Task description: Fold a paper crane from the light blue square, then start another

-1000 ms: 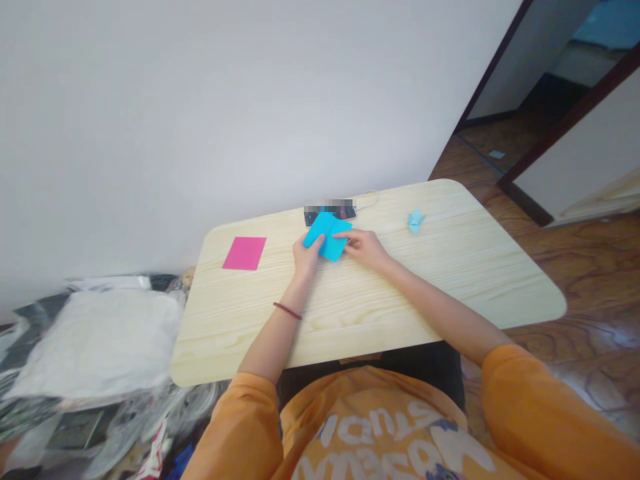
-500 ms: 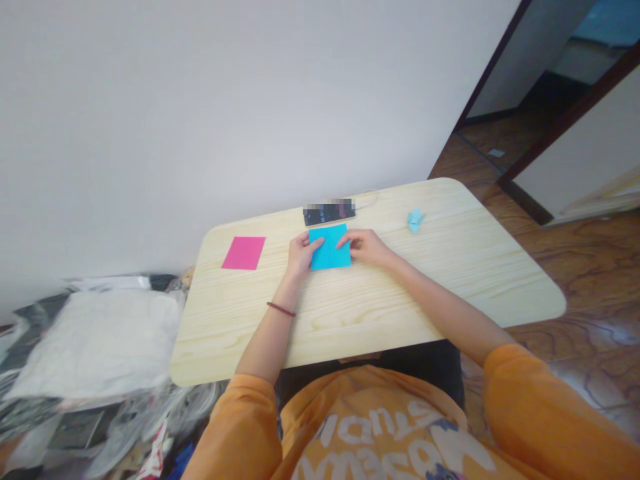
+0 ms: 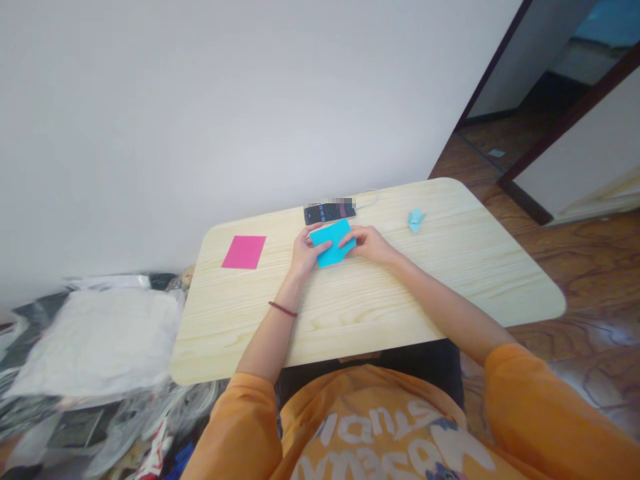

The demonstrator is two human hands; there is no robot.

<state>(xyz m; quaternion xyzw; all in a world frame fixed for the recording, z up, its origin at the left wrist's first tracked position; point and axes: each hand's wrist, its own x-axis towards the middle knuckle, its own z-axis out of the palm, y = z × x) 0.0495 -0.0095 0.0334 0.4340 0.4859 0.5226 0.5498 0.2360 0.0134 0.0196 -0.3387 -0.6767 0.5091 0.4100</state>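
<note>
Between my hands is a blue square sheet of paper (image 3: 330, 235), held tilted above the middle of the table. My left hand (image 3: 304, 253) grips its left edge, thumb on top and fingers behind. At the right edge, my right hand (image 3: 367, 243) pinches the sheet with the thumb and fingers; part of those fingers is hidden behind the paper. The lower right corner of the sheet looks bent or folded.
On the pale wooden table (image 3: 400, 300), a pink paper square (image 3: 245, 252) lies to the left. Behind the blue sheet is a phone (image 3: 329, 212) with a cable. A small light-blue folded paper piece (image 3: 415, 220) sits at the right. Plastic-wrapped goods (image 3: 100, 340) lie left of the table.
The blue sheet has turned counterclockwise and tilted, its right side rising. My left hand has shifted slightly right with it, and both hands keep their hold.
</note>
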